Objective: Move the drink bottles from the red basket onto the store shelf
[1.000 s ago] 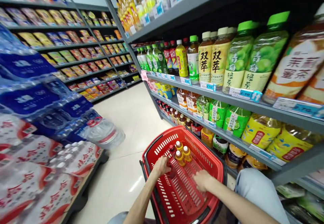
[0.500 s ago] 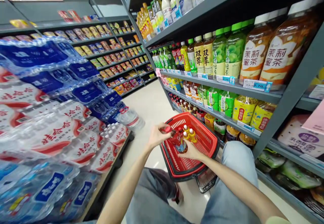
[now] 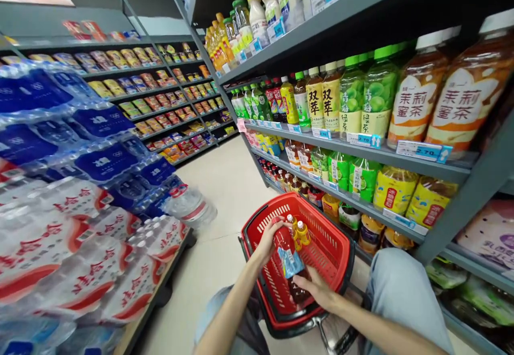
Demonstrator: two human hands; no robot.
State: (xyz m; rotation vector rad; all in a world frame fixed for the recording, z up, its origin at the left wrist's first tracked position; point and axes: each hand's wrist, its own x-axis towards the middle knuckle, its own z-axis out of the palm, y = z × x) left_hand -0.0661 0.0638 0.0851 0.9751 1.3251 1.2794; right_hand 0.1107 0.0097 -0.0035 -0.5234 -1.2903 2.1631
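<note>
Inside a red shopping basket (image 3: 331,234) lies a large drink bottle (image 3: 291,264) with dark red contents, a red cap and a blue label. My left hand (image 3: 270,236) is closed around its neck, just below the cap. At the bottle's lower end, my right hand (image 3: 319,289) grips it with the thumb on top; some of its fingers are hidden. The bottle slants across the basket, cap toward the far side. Beyond it stand several small yellow bottles (image 3: 302,233) with white caps, partly covered by the big one.
On my right, a grey shelf (image 3: 305,134) carries rows of bottled tea (image 3: 415,98). Packs of bottled water (image 3: 96,253) are stacked on a low pallet at left. A large water jug (image 3: 190,205) stands beside them. My knee (image 3: 405,291) is near the basket's right side.
The big bottle has gone from steeply tilted to lying lengthwise in the basket. Both hands have moved with it, the right one toward me. My view has shifted slightly right.
</note>
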